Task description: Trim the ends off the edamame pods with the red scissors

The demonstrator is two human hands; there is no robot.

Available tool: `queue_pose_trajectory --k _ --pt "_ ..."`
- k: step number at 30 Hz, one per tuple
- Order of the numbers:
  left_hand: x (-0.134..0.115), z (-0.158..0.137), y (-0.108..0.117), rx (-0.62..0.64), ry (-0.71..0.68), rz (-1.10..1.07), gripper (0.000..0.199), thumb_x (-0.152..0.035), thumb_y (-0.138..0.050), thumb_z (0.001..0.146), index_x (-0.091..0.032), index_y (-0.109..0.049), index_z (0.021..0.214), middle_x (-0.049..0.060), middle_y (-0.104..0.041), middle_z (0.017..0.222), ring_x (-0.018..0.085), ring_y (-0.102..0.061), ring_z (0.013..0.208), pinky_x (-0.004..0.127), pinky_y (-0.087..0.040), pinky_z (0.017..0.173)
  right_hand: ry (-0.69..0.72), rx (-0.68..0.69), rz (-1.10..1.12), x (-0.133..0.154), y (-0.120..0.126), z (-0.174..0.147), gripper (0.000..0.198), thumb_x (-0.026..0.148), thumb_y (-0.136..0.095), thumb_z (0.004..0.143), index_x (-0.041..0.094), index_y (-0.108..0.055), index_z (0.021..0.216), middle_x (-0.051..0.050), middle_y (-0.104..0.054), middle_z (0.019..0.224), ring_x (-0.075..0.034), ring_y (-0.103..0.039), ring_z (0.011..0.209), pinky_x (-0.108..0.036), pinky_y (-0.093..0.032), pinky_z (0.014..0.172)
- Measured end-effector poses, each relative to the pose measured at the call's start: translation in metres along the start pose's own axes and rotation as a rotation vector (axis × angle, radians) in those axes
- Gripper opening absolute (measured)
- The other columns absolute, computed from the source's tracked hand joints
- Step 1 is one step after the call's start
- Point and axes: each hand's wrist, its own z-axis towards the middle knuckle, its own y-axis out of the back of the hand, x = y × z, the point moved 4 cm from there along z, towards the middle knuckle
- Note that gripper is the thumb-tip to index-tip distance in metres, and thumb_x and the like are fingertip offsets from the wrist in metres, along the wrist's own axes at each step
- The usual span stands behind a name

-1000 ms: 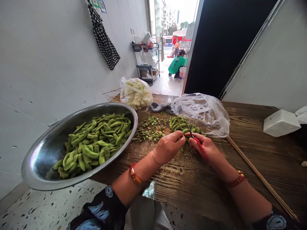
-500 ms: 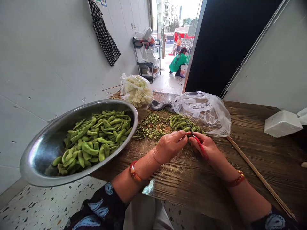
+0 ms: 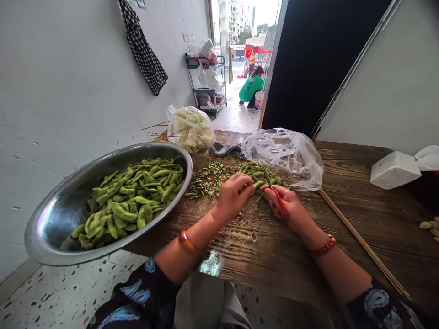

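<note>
Trimming step, I judge: right hand (image 3: 290,208) holding red scissors (image 3: 281,204); left hand (image 3: 232,196) fingers narrow at 1 pod (image 3: 258,185) beside pile (image 3: 255,170) on table (image 3: 291,260), grip unclear. Next cut likely needs pod steady.

No wording, brand or number can be read. Ahead of the left hand (image 3: 234,196) and farther left, high on the wall (image 3: 85,55), hang 2 small sheets, a green-edged sheet (image 3: 132,2) and a blue-edged sheet (image 3: 141,4); the top edge of the view cuts them off and their print is too small. Well beyond the right hand (image 3: 284,203), outside the doorway, a red banner (image 3: 239,47) bears pale marks like a row of characters, too blurred to tell. Beyond the left hand, a plastic bag (image 3: 207,51) on the cart (image 3: 210,90) shows illegible red-orange colouring.
</note>
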Motion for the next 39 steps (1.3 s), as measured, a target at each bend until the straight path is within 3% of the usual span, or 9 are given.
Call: queue_pose_trajectory --k 4,8,11,15,20,26,29,33,39 --pt "0.029 0.006 0.008 -0.1 0.43 -0.37 0.014 -0.028 -0.058 0.08 -0.016 -0.06 0.088 -0.001 -0.059 0.075 0.006 -0.046 0.051 0.02 -0.038 0.048 0.053 -0.116 0.182 0.002 0.016 0.005 0.046 0.056 -0.067 0.074 0.02 -0.063 0.101 0.006 -0.048 0.06 -0.005 -0.037 0.043 -0.018 -0.027 0.036" --pt "0.036 0.005 0.007 -0.165 0.585 -0.51 0.017 -0.031 -0.055 0.078 -0.015 -0.058 0.085 -0.004 -0.048 0.065 0.005 -0.039 0.047 0.018 -0.031 0.044 0.074 -0.132 0.271 0.004 0.025 0.008 0.046 0.055 -0.07 0.071 0.019 -0.063 0.1 0.007 -0.05 0.059 -0.005 -0.038 0.042 -0.017 -0.029 0.036" --pt "0.018 0.005 0.007 -0.091 0.535 -0.319 0.021 -0.034 -0.053 0.081 -0.015 -0.06 0.083 -0.005 -0.043 0.057 0.007 -0.036 0.048 0.019 -0.03 0.045 0.076 -0.13 0.287 0.002 0.028 0.008 0.048 0.054 -0.072 0.069 0.02 -0.064 0.1 0.007 -0.05 0.059 -0.004 -0.039 0.041 -0.017 -0.029 0.035" --pt "-0.023 0.014 0.028 -0.025 0.241 0.161 0.014 -0.027 -0.055 0.081 -0.016 -0.063 0.083 -0.002 -0.054 0.065 0.01 -0.047 0.061 0.023 -0.038 0.061 0.112 -0.141 0.272 -0.005 0.033 0.011 0.046 0.053 -0.074 0.067 0.02 -0.066 0.099 0.006 -0.051 0.06 -0.005 -0.04 0.042 -0.017 -0.029 0.034" --pt "-0.045 0.025 0.091 0.027 0.063 0.618 0.02 -0.026 -0.049 0.087 -0.018 -0.063 0.099 0.006 -0.066 0.095 0.017 -0.058 0.085 0.029 -0.043 0.079 0.11 -0.141 0.272 -0.01 0.035 0.013 0.041 0.051 -0.075 0.068 0.022 -0.067 0.094 0.005 -0.05 0.058 -0.006 -0.039 0.042 -0.019 -0.027 0.034" --pt "-0.004 0.026 0.201 -0.014 0.316 1.009 0.031 -0.025 -0.056 0.081 -0.014 -0.061 0.11 0.011 -0.062 0.101 0.022 -0.058 0.091 0.033 -0.044 0.085 0.15 -0.144 0.266 0.001 0.033 0.007 0.041 0.052 -0.076 0.065 0.021 -0.068 0.091 0.003 -0.05 0.057 -0.008 -0.038 0.042 -0.023 -0.026 0.035" --pt "0.004 0.024 0.223 -0.094 0.363 0.954 0.031 -0.025 -0.057 0.079 -0.011 -0.063 0.106 0.012 -0.063 0.098 0.021 -0.058 0.09 0.033 -0.045 0.087 0.142 -0.147 0.298 0.0 0.034 0.008 0.041 0.051 -0.077 0.063 0.021 -0.067 0.088 0.003 -0.05 0.057 -0.008 -0.038 0.042 -0.023 -0.027 0.035" --pt "-0.001 0.028 0.179 -0.049 0.296 0.701 0.026 -0.03 -0.055 0.081 -0.013 -0.066 0.098 0.008 -0.065 0.088 0.018 -0.059 0.077 0.03 -0.046 0.075 0.144 -0.184 0.318 -0.001 0.037 0.012 0.045 0.052 -0.078 0.061 0.02 -0.064 0.09 0.005 -0.05 0.056 -0.006 -0.039 0.041 -0.021 -0.028 0.035" --pt "0.005 0.035 0.044 0.292 0.147 0.562 0.018 -0.025 -0.057 0.08 -0.015 -0.071 0.085 0.006 -0.063 0.084 0.016 -0.058 0.074 0.028 -0.046 0.071 0.204 -0.329 0.305 0.009 0.052 0.016 0.057 0.06 -0.074 0.061 0.017 -0.062 0.095 0.007 -0.05 0.054 -0.005 -0.038 0.038 -0.018 -0.029 0.033"
